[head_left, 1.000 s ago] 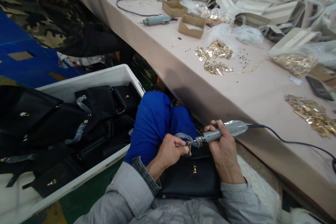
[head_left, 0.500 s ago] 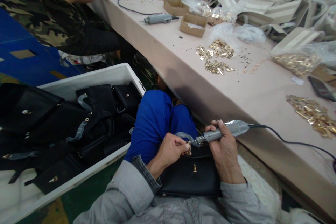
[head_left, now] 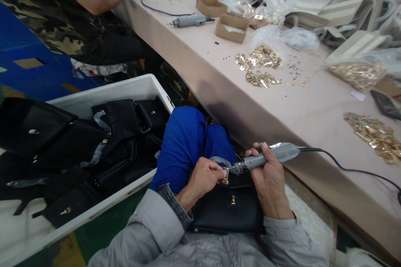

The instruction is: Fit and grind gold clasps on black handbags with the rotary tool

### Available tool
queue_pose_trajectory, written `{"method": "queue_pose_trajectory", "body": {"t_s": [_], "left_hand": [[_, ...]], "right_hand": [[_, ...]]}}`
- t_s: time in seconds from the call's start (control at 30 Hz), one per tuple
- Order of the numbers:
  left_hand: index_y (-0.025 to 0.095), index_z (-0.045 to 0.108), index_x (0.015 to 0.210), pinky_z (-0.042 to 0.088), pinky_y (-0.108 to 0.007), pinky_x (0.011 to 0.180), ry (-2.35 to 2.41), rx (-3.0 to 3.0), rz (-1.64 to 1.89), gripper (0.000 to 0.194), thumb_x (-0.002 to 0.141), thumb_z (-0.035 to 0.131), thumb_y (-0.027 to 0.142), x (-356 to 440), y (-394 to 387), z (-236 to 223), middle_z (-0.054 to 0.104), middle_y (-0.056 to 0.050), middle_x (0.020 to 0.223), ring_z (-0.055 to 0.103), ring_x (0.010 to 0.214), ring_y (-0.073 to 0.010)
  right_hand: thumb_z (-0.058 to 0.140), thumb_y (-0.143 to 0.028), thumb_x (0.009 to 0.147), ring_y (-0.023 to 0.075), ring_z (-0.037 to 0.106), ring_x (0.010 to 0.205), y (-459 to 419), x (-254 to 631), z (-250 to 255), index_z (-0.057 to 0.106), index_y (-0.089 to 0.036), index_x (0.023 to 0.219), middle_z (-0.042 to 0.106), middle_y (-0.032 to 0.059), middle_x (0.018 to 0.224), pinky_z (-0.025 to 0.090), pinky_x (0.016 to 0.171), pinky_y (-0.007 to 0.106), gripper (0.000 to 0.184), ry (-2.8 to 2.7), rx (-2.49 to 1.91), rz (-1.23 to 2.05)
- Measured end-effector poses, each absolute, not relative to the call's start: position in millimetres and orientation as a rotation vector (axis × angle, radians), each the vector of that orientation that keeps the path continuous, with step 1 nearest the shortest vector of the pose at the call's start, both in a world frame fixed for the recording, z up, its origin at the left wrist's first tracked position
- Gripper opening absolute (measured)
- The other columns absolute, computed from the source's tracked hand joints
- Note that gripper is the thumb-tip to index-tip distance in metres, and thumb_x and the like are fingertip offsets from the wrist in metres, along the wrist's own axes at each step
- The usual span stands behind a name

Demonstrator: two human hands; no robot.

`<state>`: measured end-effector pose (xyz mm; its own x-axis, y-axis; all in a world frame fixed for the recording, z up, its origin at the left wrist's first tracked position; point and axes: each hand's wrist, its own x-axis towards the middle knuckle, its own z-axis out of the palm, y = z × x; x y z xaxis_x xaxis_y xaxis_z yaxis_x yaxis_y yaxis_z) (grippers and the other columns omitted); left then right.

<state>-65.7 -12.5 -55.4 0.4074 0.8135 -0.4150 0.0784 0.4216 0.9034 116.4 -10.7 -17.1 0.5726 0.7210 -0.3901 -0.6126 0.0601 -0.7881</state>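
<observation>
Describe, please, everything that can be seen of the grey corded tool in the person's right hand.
The grey corded tool has a slim, roughly cylindrical body that looks like plastic, a metallic front end, and what seems to be shiny clear wrapping on its rear part. A black cord leaves the rear. The right hand grips the body, held slightly tilted, its tip lower and at the small gold-coloured piece in the left hand. Whether it is running cannot be told.

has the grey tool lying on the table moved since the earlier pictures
No: measured against the front cardboard box on the table, the grey tool lies in the same place; only the view shifted.
</observation>
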Motion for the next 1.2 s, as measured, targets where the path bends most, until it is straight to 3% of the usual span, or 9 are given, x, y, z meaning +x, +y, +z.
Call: {"method": "queue_pose_trajectory", "body": {"t_s": [1.2], "left_hand": [[0.012,0.08,0.065,0.042,-0.024,0.049,1.114,1.104,0.571,0.018,0.071,0.069,0.024,-64.8,-14.8,-65.5,0.074,-0.009,0.061,0.059,0.052,-0.0148]], "right_hand": [[0.084,-0.022,0.078,0.0084,0.053,0.07,-17.2,112.4,-11.9,0.061,-0.017,0.091,0.062,0.0008,0.092,0.056,0.069,0.027,0.026,-0.248,-1.057,1.0]]}}
